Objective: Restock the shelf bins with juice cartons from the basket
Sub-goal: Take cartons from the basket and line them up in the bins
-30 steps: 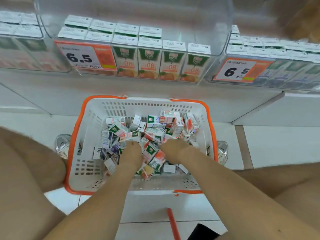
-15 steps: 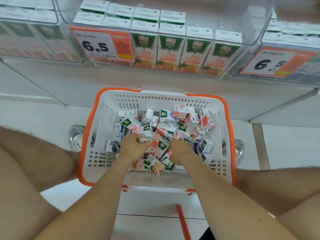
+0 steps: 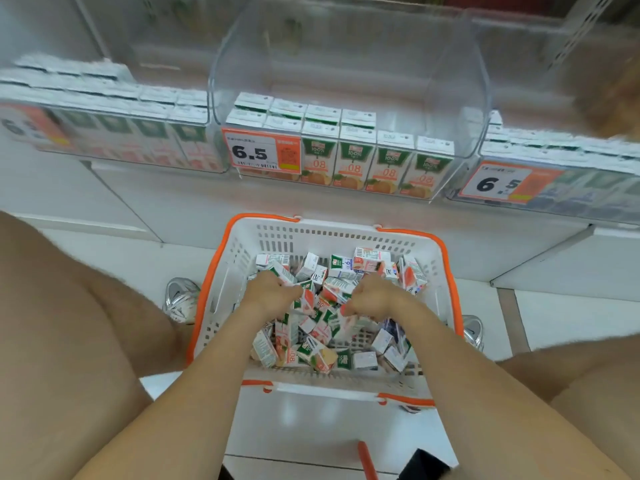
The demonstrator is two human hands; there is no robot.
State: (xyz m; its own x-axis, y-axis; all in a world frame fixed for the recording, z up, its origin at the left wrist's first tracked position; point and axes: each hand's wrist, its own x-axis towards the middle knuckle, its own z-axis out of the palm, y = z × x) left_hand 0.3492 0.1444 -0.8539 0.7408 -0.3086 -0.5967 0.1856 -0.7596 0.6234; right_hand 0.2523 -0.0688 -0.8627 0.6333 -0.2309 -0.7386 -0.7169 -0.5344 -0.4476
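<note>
Head view: your left grip (image 3: 272, 292) and right grip (image 3: 377, 296), curled among the juice cartons (image 3: 341, 268) (hold unclear), lie equally below the middle bin (image 3: 464, 109).

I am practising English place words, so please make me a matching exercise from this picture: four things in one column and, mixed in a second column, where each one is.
Things
1. basket
2. middle bin
3. left hand
4. left shoe

Places
a. on the shelf, with upright cartons inside
b. on the floor, beside the basket's left wall
c. on the floor, below the shelf
d. in the basket, gripping loose cartons

Pairs: 1-c, 2-a, 3-d, 4-b
</note>
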